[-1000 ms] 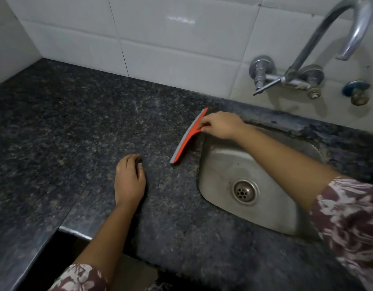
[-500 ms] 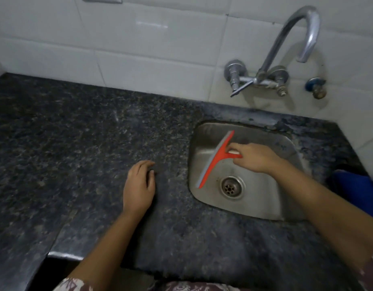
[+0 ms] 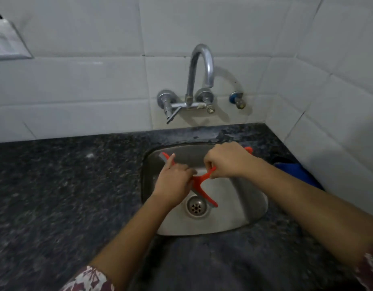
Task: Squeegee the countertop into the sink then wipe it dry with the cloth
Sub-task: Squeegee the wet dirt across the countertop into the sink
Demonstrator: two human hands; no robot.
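An orange squeegee [image 3: 201, 189] with a grey rubber blade hangs over the steel sink [image 3: 240, 211], its blade running from upper left to lower right above the drain [image 3: 196, 206]. My right hand [image 3: 227, 159] grips its orange handle. My left hand [image 3: 174, 184] is closed around the middle of the blade, hiding part of it. A blue cloth [image 3: 294, 172] lies on the dark granite countertop [image 3: 66, 185] right of the sink, by the wall.
A chrome tap [image 3: 200, 80] with a lever valve is fixed to the white tiled wall above the sink. A small blue-capped valve [image 3: 237, 99] sits to its right. A white socket plate [image 3: 7, 40] is on the wall at the far left.
My left hand left the countertop and took hold of the squeegee blade over the sink. The squeegee's handle now points right and up. The view shifted right, centring the sink.
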